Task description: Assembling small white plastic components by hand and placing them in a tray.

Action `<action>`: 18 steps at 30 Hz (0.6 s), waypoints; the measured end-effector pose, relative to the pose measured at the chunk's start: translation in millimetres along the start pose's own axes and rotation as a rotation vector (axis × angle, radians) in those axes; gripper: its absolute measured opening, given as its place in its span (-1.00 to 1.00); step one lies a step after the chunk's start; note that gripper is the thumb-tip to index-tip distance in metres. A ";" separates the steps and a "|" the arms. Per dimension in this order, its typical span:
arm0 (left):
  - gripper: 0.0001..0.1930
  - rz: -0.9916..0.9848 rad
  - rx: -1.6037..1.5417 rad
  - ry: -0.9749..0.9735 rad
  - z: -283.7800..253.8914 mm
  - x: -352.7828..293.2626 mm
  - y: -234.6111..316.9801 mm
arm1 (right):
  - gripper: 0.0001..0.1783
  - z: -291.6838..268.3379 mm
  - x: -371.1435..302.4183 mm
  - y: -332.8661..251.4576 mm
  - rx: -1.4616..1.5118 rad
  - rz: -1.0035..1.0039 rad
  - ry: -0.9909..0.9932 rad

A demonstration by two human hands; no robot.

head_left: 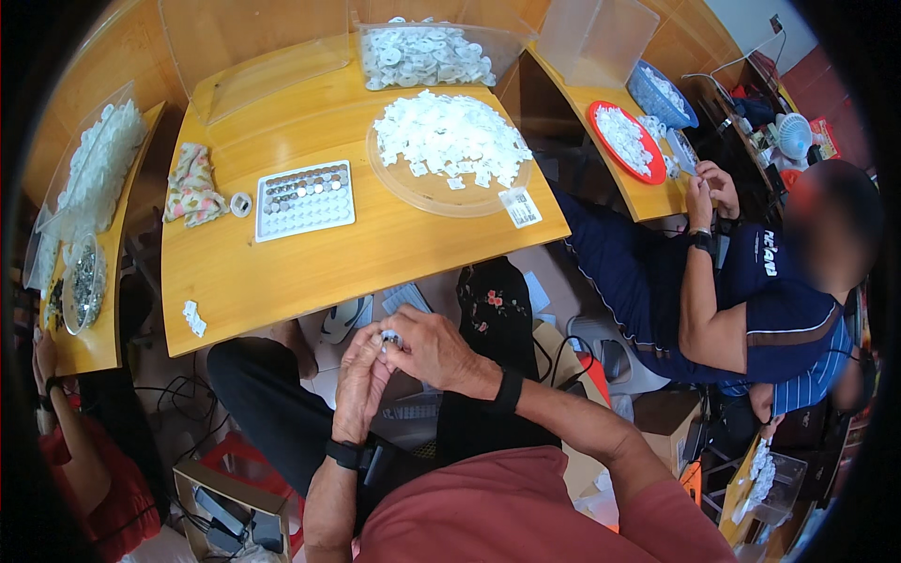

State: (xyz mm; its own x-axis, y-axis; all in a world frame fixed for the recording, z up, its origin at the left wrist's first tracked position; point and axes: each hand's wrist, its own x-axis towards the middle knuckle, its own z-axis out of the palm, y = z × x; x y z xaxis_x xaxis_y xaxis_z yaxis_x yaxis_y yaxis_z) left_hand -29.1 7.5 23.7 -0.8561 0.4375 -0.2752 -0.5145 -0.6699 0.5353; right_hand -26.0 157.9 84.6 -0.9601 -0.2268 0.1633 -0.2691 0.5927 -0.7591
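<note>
Above my lap, just off the table's near edge, my left hand (pixel 361 380) and my right hand (pixel 436 349) meet with fingers closed. Between their fingertips is a small white plastic piece (pixel 389 339) with something darker or shiny on it; the fingers cover most of it. On the wooden table (pixel 394 253) beyond lies a white tray (pixel 272 228) with round cups, whose far rows hold silvery button cells (pixel 308 186). To its right, a heap of small white plastic pieces (pixel 450 136) covers a round tan board (pixel 422 195).
A clear bin of white parts (pixel 427 56) stands at the back. A floral cloth (pixel 194 188), a white ring (pixel 241 204), white scraps (pixel 193 319) and a label (pixel 520 207) lie on the table. Co-workers sit at right (pixel 723 300) and left (pixel 80 460). An open box (pixel 230 507) is on the floor.
</note>
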 end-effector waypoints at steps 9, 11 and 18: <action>-0.73 -0.007 0.040 -0.037 7.0 -1.6 0.8 | -0.80 7.7 -1.9 5.4 0.034 0.029 0.074; -0.73 -0.011 0.032 -0.031 7.3 -1.4 0.2 | -0.81 8.1 -2.8 8.1 0.047 0.036 0.083; -0.71 -0.029 0.037 0.006 4.0 -2.6 -3.5 | -0.82 6.4 -4.8 12.5 0.062 -0.001 0.093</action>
State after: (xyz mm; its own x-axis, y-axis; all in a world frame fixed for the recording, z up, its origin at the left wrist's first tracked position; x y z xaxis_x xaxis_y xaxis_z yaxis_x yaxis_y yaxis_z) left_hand -24.9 11.2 25.8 -0.8413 0.4522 -0.2960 -0.5368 -0.6347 0.5559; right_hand -24.3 161.4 70.3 -0.9636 -0.1531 0.2194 -0.2675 0.5425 -0.7963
